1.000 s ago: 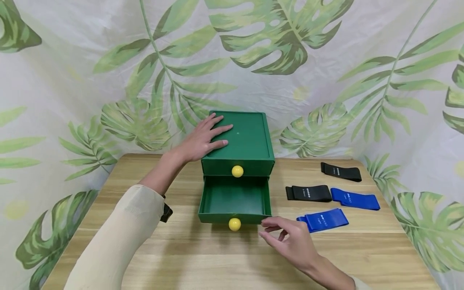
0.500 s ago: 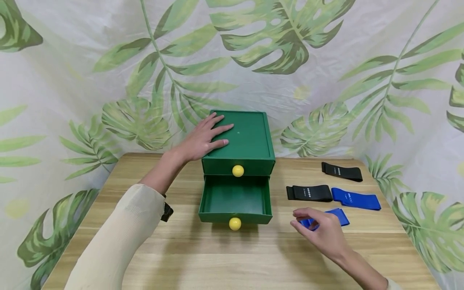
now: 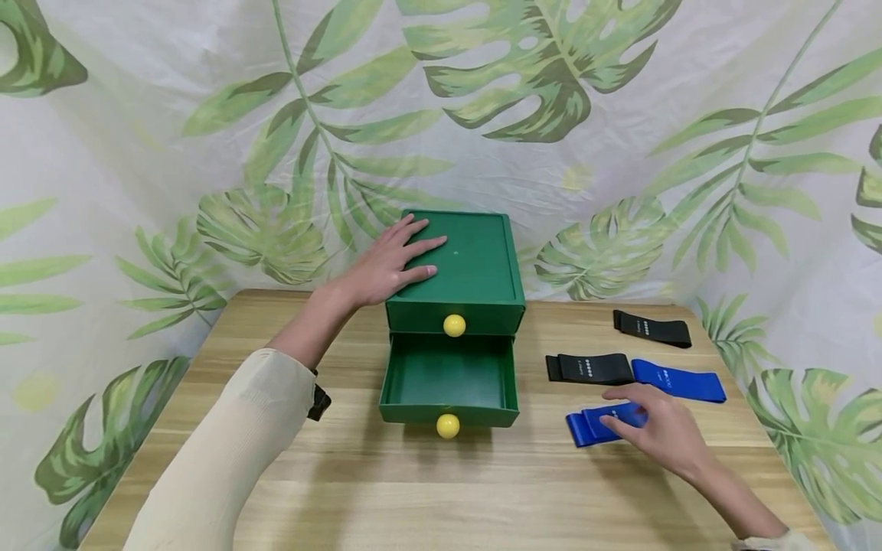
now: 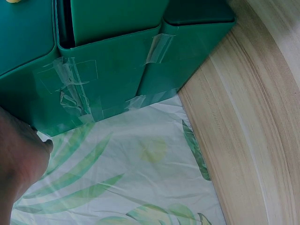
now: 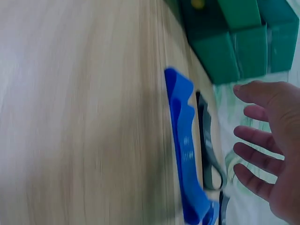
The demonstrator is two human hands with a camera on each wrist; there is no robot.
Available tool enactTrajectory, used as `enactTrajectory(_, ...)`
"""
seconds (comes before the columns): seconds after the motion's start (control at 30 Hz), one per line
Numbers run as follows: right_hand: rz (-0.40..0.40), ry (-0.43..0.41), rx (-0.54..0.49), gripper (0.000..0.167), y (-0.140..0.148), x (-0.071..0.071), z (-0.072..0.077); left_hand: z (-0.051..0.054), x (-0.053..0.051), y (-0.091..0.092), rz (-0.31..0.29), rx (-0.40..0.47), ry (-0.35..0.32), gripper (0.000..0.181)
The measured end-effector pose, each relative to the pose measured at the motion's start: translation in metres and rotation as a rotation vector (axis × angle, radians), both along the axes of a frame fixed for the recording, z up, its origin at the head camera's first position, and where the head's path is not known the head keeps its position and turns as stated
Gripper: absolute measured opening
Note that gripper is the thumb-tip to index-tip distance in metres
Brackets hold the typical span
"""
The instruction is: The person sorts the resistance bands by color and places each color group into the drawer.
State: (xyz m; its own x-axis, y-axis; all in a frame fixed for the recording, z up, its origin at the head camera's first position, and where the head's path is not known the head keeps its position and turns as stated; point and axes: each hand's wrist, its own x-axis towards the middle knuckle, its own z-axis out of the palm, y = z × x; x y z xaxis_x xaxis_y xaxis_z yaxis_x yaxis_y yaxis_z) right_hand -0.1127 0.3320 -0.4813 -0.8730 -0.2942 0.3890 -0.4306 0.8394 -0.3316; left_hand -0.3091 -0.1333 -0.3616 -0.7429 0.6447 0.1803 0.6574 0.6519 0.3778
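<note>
A green drawer box (image 3: 475, 260) stands on the wooden table. Its upper drawer with a yellow knob (image 3: 454, 325) is closed; below it a drawer (image 3: 413, 414) is pulled out, with nothing inside. My left hand (image 3: 386, 264) rests on the box's top, fingers spread. Over the front blue resistance band (image 3: 591, 430) hovers my right hand (image 3: 664, 432), which partly hides it. In the right wrist view my right hand (image 5: 279, 140) has parted, slightly bent fingers with nothing between them, apart from the blue band (image 5: 186, 154).
A second blue band (image 3: 689, 384) lies behind the right hand. Two black bands, a nearer one (image 3: 596, 369) and a farther one (image 3: 654, 329), lie right of the box. A leaf-patterned cloth (image 3: 276, 115) hangs behind the table (image 3: 441, 505).
My right hand has moved right, from the pulled-out drawer's corner to above the front blue band. My left hand has stayed on the box.
</note>
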Motion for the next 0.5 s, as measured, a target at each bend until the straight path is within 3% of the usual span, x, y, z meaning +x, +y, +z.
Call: enactTrajectory(0.5, 0.031, -0.102, 0.049, 0.030, 0.059, -0.016, -0.019, 0.002, 0.002, 0.000, 0.007, -0.010, -0.004, 0.061)
